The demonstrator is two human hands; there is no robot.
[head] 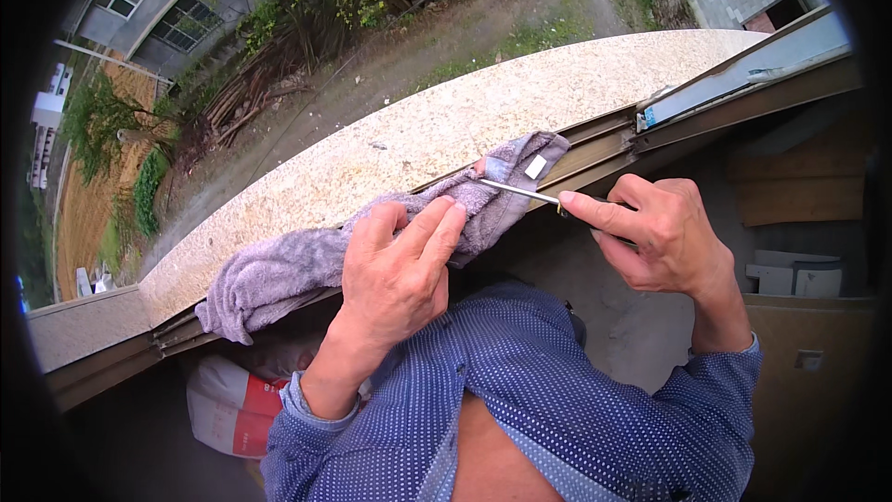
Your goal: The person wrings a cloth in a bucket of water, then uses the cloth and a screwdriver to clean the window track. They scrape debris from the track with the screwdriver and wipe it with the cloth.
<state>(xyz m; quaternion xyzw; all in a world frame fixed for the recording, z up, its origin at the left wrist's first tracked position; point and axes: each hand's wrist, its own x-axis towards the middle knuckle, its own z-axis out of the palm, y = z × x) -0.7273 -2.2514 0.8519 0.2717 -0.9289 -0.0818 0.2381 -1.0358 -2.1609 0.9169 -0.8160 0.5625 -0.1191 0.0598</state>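
A greyish-purple terry towel (279, 275) lies bunched along the metal window track (589, 157), with a small white tag (535, 166) near its far right end. On the towel's middle rests my left hand (401, 275), palm down with two fingers stretched out; whether it pinches the cloth underneath is hidden. My right hand (651, 233) grips what looks like a screwdriver, its index finger laid along the tool. The slim metal shaft (519, 191) points left, its tip against a fold of the towel. Most of the dark handle is hidden in the fist.
Beyond the track runs a speckled stone sill (446, 111), with a drop to the ground outside. A sliding window sash (752, 73) stands at the right. Below it are white boxes (801, 272) and a wooden panel (808, 390). A red-and-white sack (233, 404) sits at lower left.
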